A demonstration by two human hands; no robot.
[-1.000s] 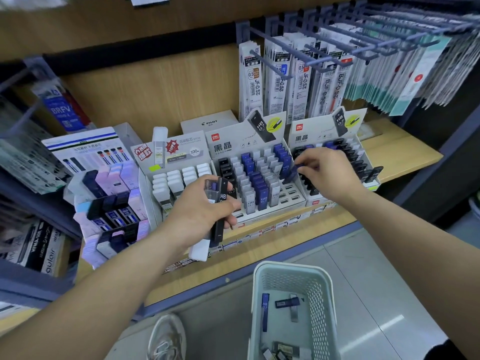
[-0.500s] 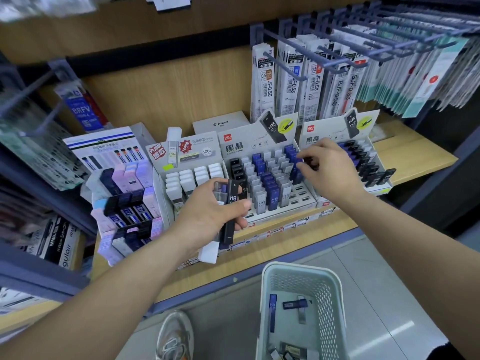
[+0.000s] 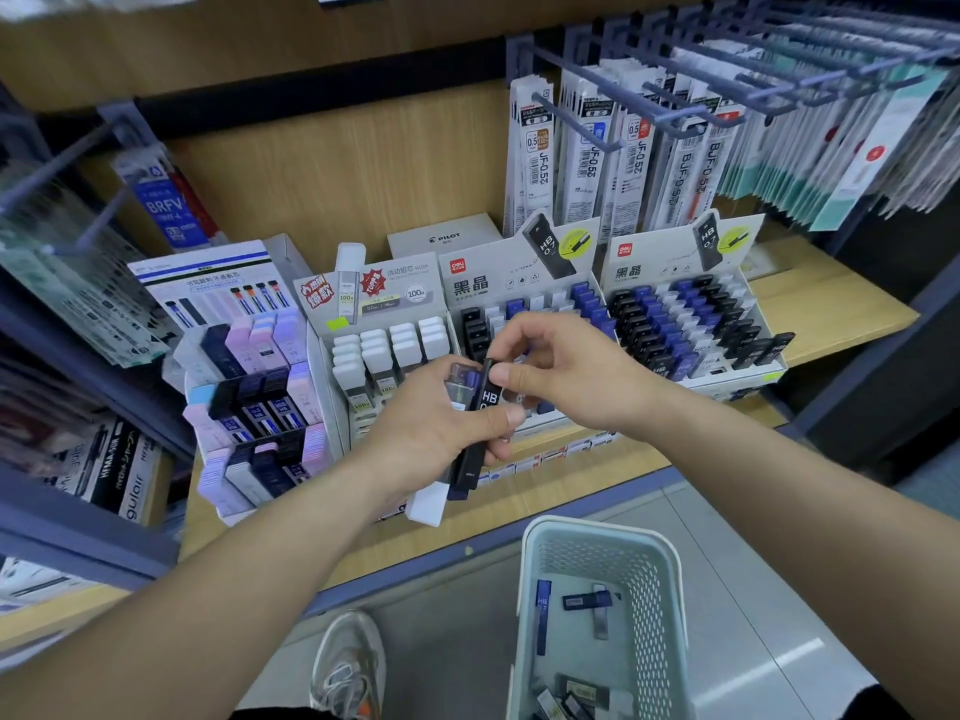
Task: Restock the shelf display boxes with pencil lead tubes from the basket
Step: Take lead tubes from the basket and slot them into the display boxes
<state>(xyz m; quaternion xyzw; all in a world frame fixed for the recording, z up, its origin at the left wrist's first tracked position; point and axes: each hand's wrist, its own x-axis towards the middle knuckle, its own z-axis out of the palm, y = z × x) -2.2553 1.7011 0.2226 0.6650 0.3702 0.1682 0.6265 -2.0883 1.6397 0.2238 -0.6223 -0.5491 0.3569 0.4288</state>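
Observation:
My left hand [image 3: 436,423] grips a bundle of pencil lead tubes [image 3: 470,407] in front of the shelf: a black one marked HB, a blue one, a clear one and a white one sticking out below. My right hand [image 3: 561,376] pinches the top of the black HB tube with thumb and forefinger. Behind the hands stand two white display boxes: the middle box [image 3: 519,283] partly hidden by my hands, and the right box [image 3: 680,272] packed with black, blue and white tubes. A pale green basket [image 3: 670,589] below holds several loose tubes.
A box of white tubes [image 3: 395,345] and a stepped pastel display [image 3: 249,397] stand to the left. Refill packs [image 3: 587,163] hang on metal hooks above the boxes. The wooden shelf edge [image 3: 519,517] runs in front. My shoe [image 3: 348,662] is on the grey floor beside the basket.
My right hand has left the right display box and moved left to the bundle in my left hand, where it now pinches the black HB tube. The left hand has stayed put.

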